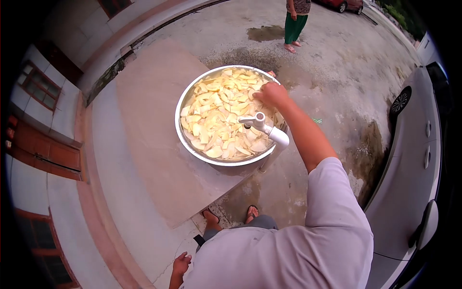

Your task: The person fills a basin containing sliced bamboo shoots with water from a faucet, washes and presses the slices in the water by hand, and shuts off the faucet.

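Observation:
A large round metal basin (179, 126) with a pale rim is filled with pale yellow slices (211, 113); they look like a cut vegetable, lying in water. My right hand (271, 94) reaches over the basin's far right rim. Its fingers are curled down at the slices, and what they grip, if anything, is hidden. A white tap (276, 135) on an upright pipe juts over the basin's near right side. Low beside my body hangs my left hand (182, 263), fingers loosely bent and somewhat apart, with nothing in it.
The basin stands on a flat slab (159, 111). Another person (296, 24) in green trousers stands on the wet concrete beyond it. To the right is a parked light-coloured car (414, 159); a red car (342, 5) is far back. A building wall (65, 192) runs along the left.

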Demonstrator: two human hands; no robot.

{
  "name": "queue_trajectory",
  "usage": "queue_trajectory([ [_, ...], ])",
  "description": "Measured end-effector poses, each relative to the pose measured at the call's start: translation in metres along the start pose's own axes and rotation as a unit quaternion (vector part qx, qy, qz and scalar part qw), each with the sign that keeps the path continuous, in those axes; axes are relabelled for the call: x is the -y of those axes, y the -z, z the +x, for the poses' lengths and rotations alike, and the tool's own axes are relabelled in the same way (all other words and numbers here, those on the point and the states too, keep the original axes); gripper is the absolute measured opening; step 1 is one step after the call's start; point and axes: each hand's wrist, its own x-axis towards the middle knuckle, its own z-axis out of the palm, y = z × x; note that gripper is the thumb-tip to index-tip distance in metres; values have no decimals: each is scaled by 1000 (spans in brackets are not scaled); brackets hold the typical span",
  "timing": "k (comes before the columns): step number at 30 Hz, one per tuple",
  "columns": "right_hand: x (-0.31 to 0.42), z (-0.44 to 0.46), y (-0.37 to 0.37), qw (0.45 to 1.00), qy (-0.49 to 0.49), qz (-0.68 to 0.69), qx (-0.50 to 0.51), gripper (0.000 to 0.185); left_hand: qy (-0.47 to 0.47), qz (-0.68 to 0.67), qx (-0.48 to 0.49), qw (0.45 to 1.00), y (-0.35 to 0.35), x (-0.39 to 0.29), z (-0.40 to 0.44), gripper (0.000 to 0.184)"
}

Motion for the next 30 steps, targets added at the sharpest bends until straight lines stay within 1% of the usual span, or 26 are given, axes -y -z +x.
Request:
queue_trajectory([
  [1, 5, 4, 6, 1000, -6, -12, -3, 57, -6, 23, -11, 1000, 3, -11, -5, 61],
  [2, 5, 9, 10, 1000, -14, -26, -4, 57, -3, 3, -18, 1000, 5, -13, -7, 60],
  [3, -2, 21, 2, 999, 12, -32, -30, 62, 3, -16, -23, 1000, 6, -8, -11, 60],
  [4, -6, 36, -4, 999, 31, -22, -28, 64, 8, -35, -28, 999, 6, -4, -11, 60],
  [5, -9, 50, -11, 998, 49, -11, -28, 67, 20, -51, -20, 998, 6, 10, -6, 59],
  [6, -10, 62, -15, 997, 67, 1, -26, 70, 17, -21, -1, 1000, 11, 17, -4, 61],
  [7, -11, 72, -18, 997, 76, -23, -13, 78, 16, 8, 18, 1000, 15, 22, -5, 63],
  [9, -12, 85, -35, 998, 58, -2, -3, 82, 31, 47, 53, 997, 21, 44, -2, 66],
  [10, -13, 91, -43, 999, 47, 7, 3, 85, 28, 38, 53, 997, 20, 43, -3, 66],
  [11, -14, 96, -51, 998, 58, 5, 35, 90, 26, 29, 54, 998, 18, 45, -7, 66],
  [14, -5, 101, -52, 988, 97, 30, 118, 88, 45, 3, 73, 996, 9, 47, -11, 66],
  [16, 7, 106, -47, 978, 116, -38, 167, 83, 53, -14, 88, 995, 6, 44, -4, 67],
  [17, 36, 94, -6, 980, 99, -60, 165, 82, 53, 0, 100, 994, 8, 41, 1, 68],
  [18, 55, 90, 14, 980, 82, -82, 163, 80, 52, 14, 112, 992, 11, 35, 6, 68],
  [19, 57, 104, 6, 979, 96, -88, 155, 78, 53, 27, 123, 991, 13, 29, 11, 69],
  [22, 47, 140, -43, 973, 224, -33, 48, 80, 97, -45, 24, 994, 12, 12, 25, 64],
  [23, 52, 145, -46, 972, 203, -54, 100, 84, 75, -95, -14, 993, 11, 10, 27, 59],
  [24, 56, 144, -51, 970, 202, -49, 126, 84, 65, -99, -21, 993, 13, 9, 29, 59],
  [26, 59, 143, -55, 965, 195, -41, 173, 85, 83, -69, -16, 994, 15, -10, 23, 60],
  [27, 64, 138, -43, 956, 181, -37, 227, 85, 85, -43, -2, 995, 14, -1, 25, 60],
  [29, 82, 124, -27, 955, 171, -98, 221, 86, 80, 3, 25, 997, 10, 23, 44, 60],
  [30, 90, 121, -22, 954, 166, -127, 214, 86, 78, 24, 33, 996, 7, 22, 44, 61],
])
